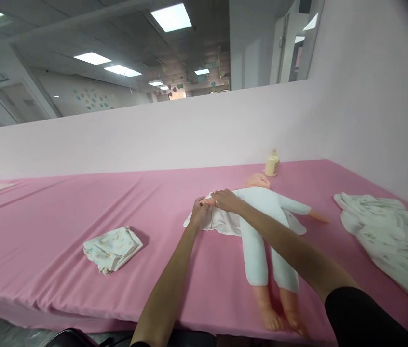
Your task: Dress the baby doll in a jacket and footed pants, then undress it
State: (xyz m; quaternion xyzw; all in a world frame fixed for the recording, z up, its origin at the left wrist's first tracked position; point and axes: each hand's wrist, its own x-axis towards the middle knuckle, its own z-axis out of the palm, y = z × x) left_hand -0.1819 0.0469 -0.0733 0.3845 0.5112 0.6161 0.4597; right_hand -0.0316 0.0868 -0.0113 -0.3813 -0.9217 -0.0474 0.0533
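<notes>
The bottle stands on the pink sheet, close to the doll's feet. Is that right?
Not quite: the head camera's view shows the bottle close to the doll's head, not its feet. It does stand on the pink sheet.

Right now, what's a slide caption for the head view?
Left hand and right hand at one arm of a white-clad doll on a pink sheet, folded cloth and bottle alongside.

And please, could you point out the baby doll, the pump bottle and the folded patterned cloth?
Baby doll [266,204]: head view, on its clothed torso.
Pump bottle [271,166]: head view, on its body.
Folded patterned cloth [113,246]: head view, on its top.
</notes>
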